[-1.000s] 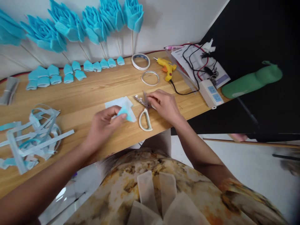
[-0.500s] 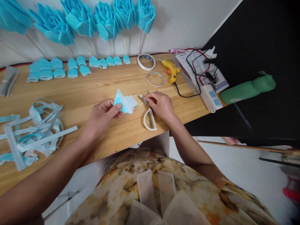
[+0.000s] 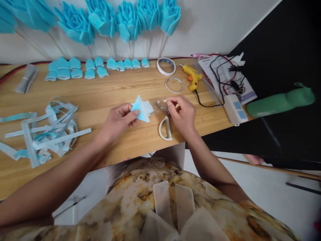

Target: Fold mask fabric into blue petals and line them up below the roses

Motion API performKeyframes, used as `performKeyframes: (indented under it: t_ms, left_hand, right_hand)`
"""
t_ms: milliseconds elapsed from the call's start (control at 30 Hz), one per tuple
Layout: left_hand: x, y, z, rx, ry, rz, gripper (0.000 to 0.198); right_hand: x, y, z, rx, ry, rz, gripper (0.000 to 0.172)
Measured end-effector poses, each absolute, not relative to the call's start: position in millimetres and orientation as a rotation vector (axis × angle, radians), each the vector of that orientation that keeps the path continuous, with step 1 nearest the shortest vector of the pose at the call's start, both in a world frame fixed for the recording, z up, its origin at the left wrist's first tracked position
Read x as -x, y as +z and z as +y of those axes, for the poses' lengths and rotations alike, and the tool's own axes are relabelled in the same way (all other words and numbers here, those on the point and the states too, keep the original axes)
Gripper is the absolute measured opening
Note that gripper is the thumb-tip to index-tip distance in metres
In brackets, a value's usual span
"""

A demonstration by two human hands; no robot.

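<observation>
My left hand (image 3: 122, 117) pinches a folded light-blue fabric piece (image 3: 140, 110), pointed at the top, between thumb and fingers. Behind that piece, pale fabric pieces (image 3: 148, 107) lie partly covered by it. My right hand (image 3: 182, 112) is closed, thumb and forefinger pinched at a tiny white scrap (image 3: 165, 100). Under and beside this hand rest scissors (image 3: 165, 129) with a white handle loop, their blades pointing away to the upper left. Part of the scissors is hidden by the right hand.
Cut strips (image 3: 52, 134) are heaped at left. Folded blue petals (image 3: 64, 73) line the back below blue fabric flowers (image 3: 127, 20) on sticks. Tape rolls (image 3: 166, 73), a yellow glue gun (image 3: 193, 77), a power strip (image 3: 235, 108) and a green bottle (image 3: 281, 100) are at right.
The whole view has shifted, so the table's things appear farther right. My right hand has moved slightly off the scissors, with the white scrap at its fingertips. The left hand keeps its fabric piece.
</observation>
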State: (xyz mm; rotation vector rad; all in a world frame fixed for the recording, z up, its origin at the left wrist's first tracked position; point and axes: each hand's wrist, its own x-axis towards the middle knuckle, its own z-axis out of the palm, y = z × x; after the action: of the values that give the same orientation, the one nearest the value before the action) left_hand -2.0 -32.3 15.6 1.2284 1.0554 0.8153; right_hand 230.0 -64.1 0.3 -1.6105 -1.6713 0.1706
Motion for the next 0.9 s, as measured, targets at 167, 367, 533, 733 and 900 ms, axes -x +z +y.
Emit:
performKeyframes:
  t_ms: [167, 367, 533, 733, 900]
  left_hand:
    - [0, 24, -34, -1.21, 0.789, 1.063, 0.029]
    - [1, 20, -34, -1.092, 0.813, 0.935, 0.024]
    - [1, 20, -35, -0.939, 0.793, 0.835, 0.022]
    - [0, 24, -35, -0.86, 0.733, 0.806, 0.02]
    - [1, 22, -35, -0.891, 0.714, 0.779, 0.019]
  right_hand:
    - [-214, 20, -75, 1.535, 0.192, -1.743, 0.033]
    - [-217, 20, -77, 1.372, 0.266, -1.887, 0.036]
    - [-230, 27, -81, 1.22, 0.196, -2.11, 0.03]
    - [-234, 27, -77, 1.105, 0.225, -2.37, 0.019]
    - [-229, 25, -71, 0.906, 0.182, -2.415, 0.022]
